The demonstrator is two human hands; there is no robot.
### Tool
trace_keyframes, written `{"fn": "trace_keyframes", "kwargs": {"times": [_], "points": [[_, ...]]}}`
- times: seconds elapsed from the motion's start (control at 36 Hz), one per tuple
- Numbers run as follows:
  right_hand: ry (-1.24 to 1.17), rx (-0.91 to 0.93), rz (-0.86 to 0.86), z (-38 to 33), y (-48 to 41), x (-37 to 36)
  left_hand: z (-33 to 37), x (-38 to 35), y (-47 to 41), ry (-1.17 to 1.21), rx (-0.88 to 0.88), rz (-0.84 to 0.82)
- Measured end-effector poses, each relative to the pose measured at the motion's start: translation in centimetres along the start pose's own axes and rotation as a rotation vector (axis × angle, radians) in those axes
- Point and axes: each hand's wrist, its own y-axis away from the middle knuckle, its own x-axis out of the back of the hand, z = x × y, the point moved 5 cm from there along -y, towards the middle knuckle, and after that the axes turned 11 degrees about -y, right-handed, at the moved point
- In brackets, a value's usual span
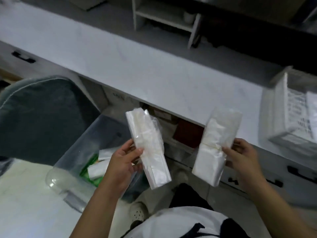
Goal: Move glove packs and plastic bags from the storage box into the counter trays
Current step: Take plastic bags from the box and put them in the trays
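Bag pack (148,134) in left hand (123,163) | second pack (216,134) in right hand (244,159)

We can't tell gloves from bags in left pack (148,148) or right pack (215,148); both blurred. Fingers of left hand (123,163) and right hand (243,157) partly hidden behind them. Tray (285,95) smeared, cut by right edge. Box (80,134) contents a green-white blur, partly behind the left arm.
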Motion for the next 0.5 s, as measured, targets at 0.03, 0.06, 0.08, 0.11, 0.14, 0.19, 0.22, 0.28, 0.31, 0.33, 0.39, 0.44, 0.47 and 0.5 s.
{"fn": "trace_keyframes", "kwargs": {"times": [0.03, 0.06, 0.08, 0.11, 0.14, 0.19, 0.22, 0.28, 0.31, 0.33, 0.39, 0.44, 0.47, 0.5], "points": [[-0.031, -0.007, 0.014, -0.2, -0.8, 1.1, 0.4, -1.4, -0.4, -0.027, -0.01, -0.016], [-0.058, -0.019, 0.028, -0.2, -1.8, 2.2, 0.7, -2.9, -0.9, -0.054, -0.017, -0.03], [-0.078, -0.032, 0.037, -0.2, -2.8, 3.2, 1.0, -4.3, -1.4, -0.079, -0.02, -0.039], [-0.095, -0.045, 0.045, -0.3, -4.1, 4.1, 1.2, -5.8, -1.9, -0.098, -0.019, -0.048], [-0.108, -0.056, 0.051, -0.4, -5.4, 5.0, 1.5, -7.4, -2.5, -0.115, -0.016, -0.056], [-0.137, -0.085, 0.057, -0.8, -8.0, 6.4, 2.0, -10.9, -3.6, -0.147, -0.01, -0.077], [-0.154, -0.1, 0.054, -1.0, -9.3, 6.9, 2.3, -12.7, -4.2, -0.158, -0.006, -0.088], [-0.168, -0.124, 0.017, -1.4, -11.7, 7.2, 2.8, -16.1, -5.5, -0.177, -0.002, -0.11], [-0.17, -0.137, -0.011, -1.7, -12.9, 7.1, 3.0, -17.8, -6.2, -0.189, -0.005, -0.121], [-0.17, -0.15, -0.042, -2.0, -14.1, 6.8, 3.4, -19.3, -6.8, -0.2, -0.011, -0.126], [-0.174, -0.169, -0.104, -2.7, -16.5, 6.1, 4.1, -21.7, -8.0, -0.228, -0.029, -0.129], [-0.151, -0.182, -0.155, -2.9, -18.7, 5.3, 4.6, -23.7, -8.8, -0.242, -0.045, -0.139], [-0.131, -0.181, -0.172, -2.8, -19.6, 4.8, 4.7, -24.4, -9.1, -0.241, -0.05, -0.14], [-0.109, -0.175, -0.181, -2.6, -20.4, 4.5, 4.7, -25.0, -9.3, -0.24, -0.051, -0.138]]}}
